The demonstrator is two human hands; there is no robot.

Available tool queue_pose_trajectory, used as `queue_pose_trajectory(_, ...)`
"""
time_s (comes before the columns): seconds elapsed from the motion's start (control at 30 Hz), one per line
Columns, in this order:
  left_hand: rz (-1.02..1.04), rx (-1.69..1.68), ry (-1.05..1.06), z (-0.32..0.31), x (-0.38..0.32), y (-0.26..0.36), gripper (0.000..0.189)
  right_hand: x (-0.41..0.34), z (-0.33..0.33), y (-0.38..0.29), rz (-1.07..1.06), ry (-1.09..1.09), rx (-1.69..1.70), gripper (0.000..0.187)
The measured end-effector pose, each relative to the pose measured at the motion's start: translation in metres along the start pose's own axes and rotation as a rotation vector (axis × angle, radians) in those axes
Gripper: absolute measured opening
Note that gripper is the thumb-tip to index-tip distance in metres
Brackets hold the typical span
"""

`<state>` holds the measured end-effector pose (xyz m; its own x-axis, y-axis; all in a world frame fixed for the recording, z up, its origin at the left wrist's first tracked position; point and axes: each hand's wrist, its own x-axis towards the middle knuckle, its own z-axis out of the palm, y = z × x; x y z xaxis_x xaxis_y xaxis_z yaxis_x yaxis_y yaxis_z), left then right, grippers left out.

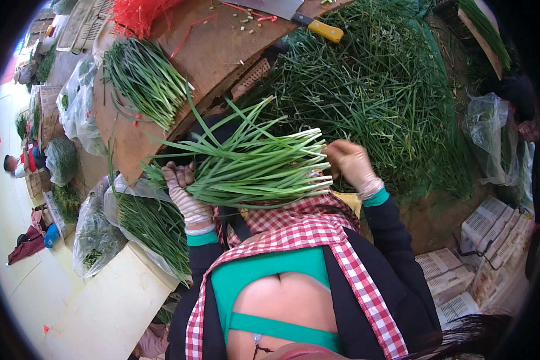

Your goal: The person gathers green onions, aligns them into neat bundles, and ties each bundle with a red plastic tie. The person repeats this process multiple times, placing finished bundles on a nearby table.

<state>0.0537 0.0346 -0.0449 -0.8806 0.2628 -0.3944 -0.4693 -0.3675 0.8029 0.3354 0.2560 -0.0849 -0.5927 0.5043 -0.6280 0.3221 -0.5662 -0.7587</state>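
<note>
A loose bunch of garlic chives (256, 166) lies across my lap, white stem ends to the right and green leaves to the left. My left hand (184, 193), in a striped glove, grips the leafy end. Beside the stem ends is my right hand (348, 164) in a thin glove, blurred, its fingertips partly hidden, so its hold is unclear. A second bundle of chives (146, 81) rests on the wooden board (211, 58) ahead. Farther along the board's edge lies a cleaver with a yellow-and-black handle (324, 29).
A large heap of loose chives (369, 94) spreads to the right. Red plastic strands (139, 15) and cut stem bits lie on the board. Plastic bags of greens (150, 220) stand at the left. Plastic crates (486, 225) are stacked at the right. A person (24, 162) is far left.
</note>
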Motion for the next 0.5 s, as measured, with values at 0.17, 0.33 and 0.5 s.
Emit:
queue_pose_trajectory(0.17,0.031,0.124,0.208,0.0,0.005,-0.006,0.035,-0.032,-0.031,-0.037,-0.384,0.161,-0.271,0.019)
queue_pose_trajectory(0.33,0.012,0.112,0.23,-0.003,0.009,-0.006,0.035,-0.021,0.013,-0.041,-0.892,0.048,-0.472,0.042)
queue_pose_trajectory(0.5,0.04,0.099,0.078,-0.012,0.011,-0.007,0.032,-0.002,0.022,-0.026,-0.932,0.016,-0.384,0.036)
